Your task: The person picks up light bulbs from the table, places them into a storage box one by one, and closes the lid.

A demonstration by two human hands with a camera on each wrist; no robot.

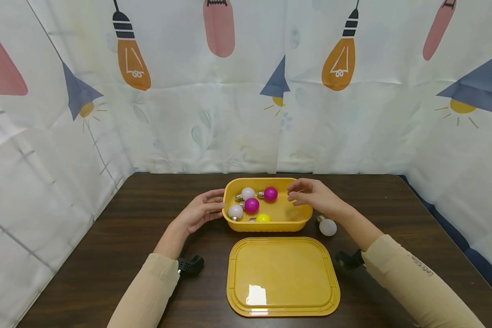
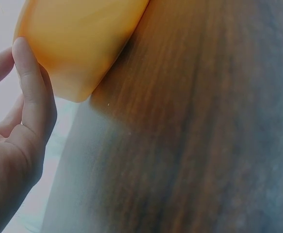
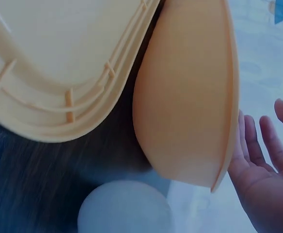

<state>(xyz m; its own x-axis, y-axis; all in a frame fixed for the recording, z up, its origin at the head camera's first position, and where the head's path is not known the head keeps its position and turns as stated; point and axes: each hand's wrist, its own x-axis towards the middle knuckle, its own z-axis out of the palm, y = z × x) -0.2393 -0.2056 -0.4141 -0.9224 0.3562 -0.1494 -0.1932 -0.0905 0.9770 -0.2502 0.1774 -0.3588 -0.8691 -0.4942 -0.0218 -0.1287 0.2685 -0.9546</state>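
Observation:
A yellow plastic container (image 1: 284,224) holds several light bulbs: a white bulb (image 1: 248,193) and a magenta bulb (image 1: 270,194) at the back, another magenta bulb (image 1: 252,205) in the middle, another white bulb (image 1: 235,211) and a yellow bulb (image 1: 263,218) in front. My left hand (image 1: 201,210) touches the container's left end with extended fingers; in the left wrist view a fingertip (image 2: 21,46) meets its wall. Over the container's right end hovers my right hand (image 1: 313,195), fingers loosely bent with nothing between them. A further white bulb (image 1: 327,227) lies outside, below the right wrist.
In front of the container a yellow lid (image 1: 283,275) lies flat on the dark wooden table (image 1: 119,255). A white curtain (image 1: 246,132) printed with lamps hangs behind the table and at both sides.

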